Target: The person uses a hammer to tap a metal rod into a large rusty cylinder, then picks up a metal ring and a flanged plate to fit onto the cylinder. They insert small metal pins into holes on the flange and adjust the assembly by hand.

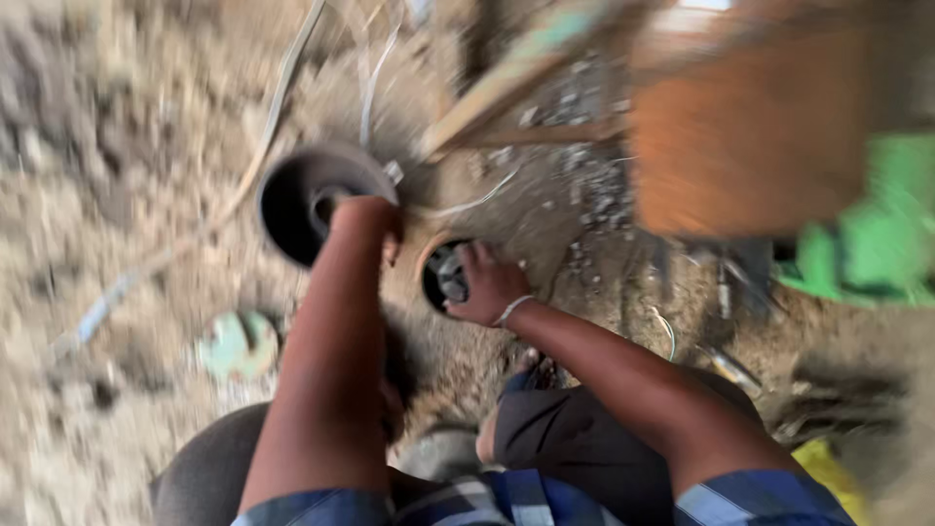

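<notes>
Hands worked on dusty ground: left hand (368, 219) gripped a dark round drum (307, 200), its opening facing the camera; right hand (487, 282) rested, fingers spread, on a round hub (445, 276).

I see my two bare forearms coming out of short blue plaid sleeves with pale stripes. A thin white band circles my right wrist, just behind the right hand (490, 284). Dark grey trousers cover my knees.
</notes>
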